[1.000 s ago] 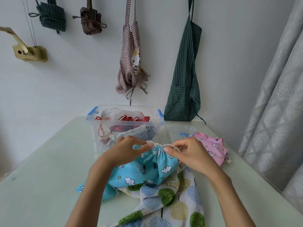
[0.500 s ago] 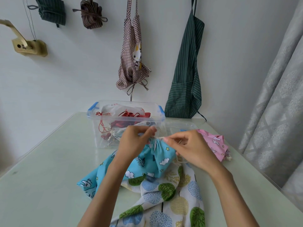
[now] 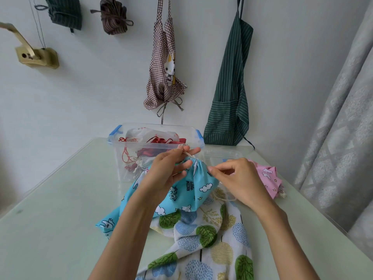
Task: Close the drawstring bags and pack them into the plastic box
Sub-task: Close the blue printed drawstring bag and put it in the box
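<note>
A blue cloud-print drawstring bag [image 3: 189, 190] is lifted off the table, its mouth gathered tight. My left hand [image 3: 169, 168] pinches the white cord at the bag's top. My right hand [image 3: 240, 178] sits just right of the bag's neck with thumb and forefinger pinched on another cord. Under the blue bag lies a white bag with a leaf print [image 3: 207, 239]. A pink bag [image 3: 268, 178] lies to the right, partly behind my right hand. The clear plastic box [image 3: 157, 146] with blue clips stands behind, holding red and white bags.
The box's clear lid [image 3: 222, 154] lies flat beside it on the pale green table [image 3: 56, 209]. Aprons and cloth bundles hang on the wall behind. A grey curtain [image 3: 339, 138] runs along the table's right edge.
My left hand has risen and pulled the cord upward, lifting the blue bag's neck. The bag's mouth has drawn tighter. My right hand has moved slightly right of the neck.
</note>
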Demonstrator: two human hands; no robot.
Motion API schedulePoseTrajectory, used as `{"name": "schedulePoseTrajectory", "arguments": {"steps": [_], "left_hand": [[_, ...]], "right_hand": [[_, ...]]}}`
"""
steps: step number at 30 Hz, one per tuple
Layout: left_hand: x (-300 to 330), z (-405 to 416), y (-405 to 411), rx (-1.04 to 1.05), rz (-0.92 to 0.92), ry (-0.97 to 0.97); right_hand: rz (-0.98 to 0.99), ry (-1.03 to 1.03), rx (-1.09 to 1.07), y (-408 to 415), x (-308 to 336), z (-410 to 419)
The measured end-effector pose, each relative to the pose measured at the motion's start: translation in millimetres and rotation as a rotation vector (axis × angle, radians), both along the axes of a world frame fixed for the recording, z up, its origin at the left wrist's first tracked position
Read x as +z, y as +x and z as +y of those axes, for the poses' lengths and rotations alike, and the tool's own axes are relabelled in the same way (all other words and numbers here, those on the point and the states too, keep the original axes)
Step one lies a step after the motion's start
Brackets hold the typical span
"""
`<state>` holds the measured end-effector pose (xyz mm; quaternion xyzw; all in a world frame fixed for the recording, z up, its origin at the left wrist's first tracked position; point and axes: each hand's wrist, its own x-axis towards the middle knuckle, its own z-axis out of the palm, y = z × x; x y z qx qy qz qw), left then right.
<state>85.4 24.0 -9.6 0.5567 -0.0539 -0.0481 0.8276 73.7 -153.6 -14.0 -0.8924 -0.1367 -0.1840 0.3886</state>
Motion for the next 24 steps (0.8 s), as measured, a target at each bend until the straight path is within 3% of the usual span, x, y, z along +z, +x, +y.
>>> {"name": "schedulePoseTrajectory", "arguments": {"steps": [8,16,21,24], "left_hand": [[-3.7,6.4,-1.5,0.036,-0.116,0.438],[-8.3,-10.3,-8.3,-0.504,-0.182,0.955],[-8.6,-19.2,-16.9,-0.771,-0.243,1.064],[-6.6,-25.6,-20.2,-0.813,-0.254,1.093]], "right_hand": [[0.319,-0.005,0.144,-7.6,6.9,-14.7],[0.549,0.102,0.164,-19.3,27.1,-43.7],[0.494,0.421,0.028,-5.9,22.5,-42.4],[0.444,0.512,0.041,0.6,11.9,-27.6]]}}
